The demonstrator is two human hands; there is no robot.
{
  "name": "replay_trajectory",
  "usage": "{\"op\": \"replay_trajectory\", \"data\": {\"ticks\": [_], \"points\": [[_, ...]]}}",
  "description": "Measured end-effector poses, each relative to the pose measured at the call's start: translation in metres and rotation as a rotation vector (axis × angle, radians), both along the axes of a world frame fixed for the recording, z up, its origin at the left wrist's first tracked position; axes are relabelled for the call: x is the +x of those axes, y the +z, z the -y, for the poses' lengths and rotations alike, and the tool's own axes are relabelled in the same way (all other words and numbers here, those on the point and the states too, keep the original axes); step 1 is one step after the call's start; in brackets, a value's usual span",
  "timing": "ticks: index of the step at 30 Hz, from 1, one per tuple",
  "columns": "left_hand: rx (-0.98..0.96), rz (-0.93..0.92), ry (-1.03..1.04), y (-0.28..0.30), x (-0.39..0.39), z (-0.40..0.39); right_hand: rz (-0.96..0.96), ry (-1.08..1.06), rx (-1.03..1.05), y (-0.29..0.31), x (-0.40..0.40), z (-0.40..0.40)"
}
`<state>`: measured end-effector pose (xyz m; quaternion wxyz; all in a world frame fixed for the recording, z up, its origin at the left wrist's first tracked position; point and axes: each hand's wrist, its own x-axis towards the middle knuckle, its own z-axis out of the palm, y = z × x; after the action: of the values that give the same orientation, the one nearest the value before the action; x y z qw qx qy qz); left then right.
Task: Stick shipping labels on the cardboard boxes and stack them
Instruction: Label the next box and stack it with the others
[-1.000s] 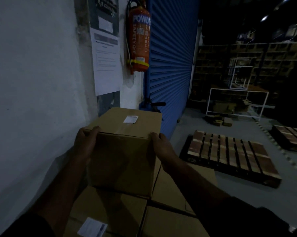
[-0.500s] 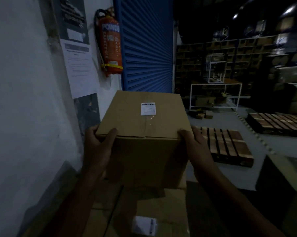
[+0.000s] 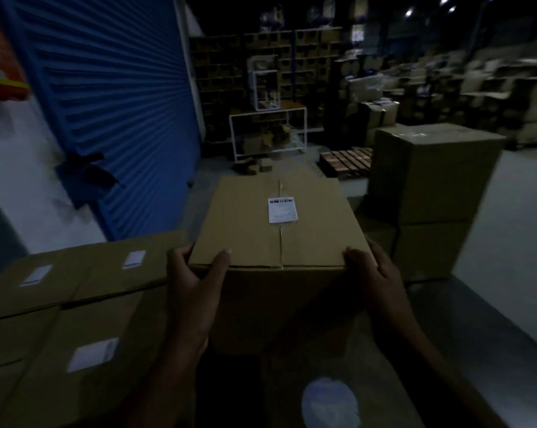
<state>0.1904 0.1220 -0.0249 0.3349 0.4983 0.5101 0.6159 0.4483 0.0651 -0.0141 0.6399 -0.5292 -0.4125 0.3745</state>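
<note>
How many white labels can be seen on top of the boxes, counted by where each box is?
Box held in the hands: 1 label
Boxes to the left: 3 labels
Box at the bottom, near the camera: 1 blurred label
Total: 5

Dim warehouse: blue roller shutter [image 3: 112,97], white wall [image 3: 17,168], grey floor [image 3: 517,242], dark shelving [image 3: 292,57].

A single head-worn wide-angle camera looks forward and down from close above a carried box [image 3: 276,230], held at its near corners by the left hand [image 3: 193,273] and right hand [image 3: 372,273]. Beyond the box the view faces a dim warehouse, with a blue shutter [image 3: 112,112] to the box's left.
</note>
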Motion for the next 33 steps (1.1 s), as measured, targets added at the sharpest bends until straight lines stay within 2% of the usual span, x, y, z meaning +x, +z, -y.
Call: {"op": "replay_trajectory", "data": {"ticks": [6,12,16,21,23,26,29,31,33], "points": [[-0.184,-0.026,-0.148,-0.064,0.102,0.027,-0.025,-0.055,-0.164,-0.054,0.095,0.056],[-0.349,-0.066,-0.344,-0.115,0.168,0.026,-0.042,-0.089,-0.3,-0.101,0.158,0.08],[-0.395,-0.169,-0.392,-0.147,0.195,0.022,-0.018,-0.126,-0.33,-0.126,0.188,0.085],[-0.427,-0.44,-0.471,-0.166,0.217,0.002,0.111,-0.217,-0.478,-0.154,0.215,0.077],[-0.385,-0.556,-0.432,-0.163,0.231,-0.012,0.338,-0.273,-0.523,-0.161,0.222,0.066],[-0.242,-0.657,-0.35,-0.151,0.266,-0.029,0.847,-0.367,-0.511,-0.161,0.225,0.042],[-0.18,-0.783,-0.344,-0.147,0.301,-0.037,1.06,-0.276,-0.406,-0.147,0.217,0.012],[-0.204,-0.937,-0.329,-0.151,0.313,-0.039,1.221,-0.152,-0.41,-0.145,0.214,-0.006],[-0.191,-1.012,-0.296,-0.158,0.315,-0.042,1.367,-0.074,-0.412,-0.152,0.215,-0.018]]}}
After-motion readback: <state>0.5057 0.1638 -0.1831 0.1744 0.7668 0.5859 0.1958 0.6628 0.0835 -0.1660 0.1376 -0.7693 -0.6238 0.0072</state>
